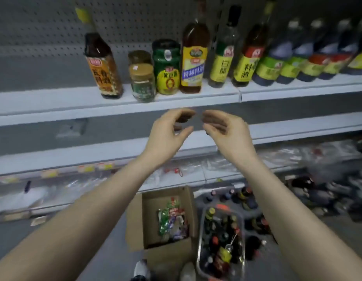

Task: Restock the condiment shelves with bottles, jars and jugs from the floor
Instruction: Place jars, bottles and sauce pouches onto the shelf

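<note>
I am looking at both hands raised side by side in front of the edge of the top shelf (54, 98). The left hand (168, 132) and the right hand (224, 130) are facing each other, close but not touching. The fingers (184, 113) of each are curving loosely inward, half open, and gripping nothing that I can make out.

On the top shelf, a brown bottle with an orange label (104, 72) is standing by itself at the left. Next come a small jar with a tan lid (142, 83), a green jar (168, 67) and a tall bottle with a yellow label (194, 59), packed close together. A row of dark bottles (297, 63) is running off to the right.

Down on the floor, between my forearms, a cardboard box (139, 220) is sitting open with bright packets (172, 220) inside. Just beside it on the right, a clear bin (200, 240) is holding a crowd of bottles (222, 236). More loose bottles (245, 197) are standing on the floor behind the bin.
</note>
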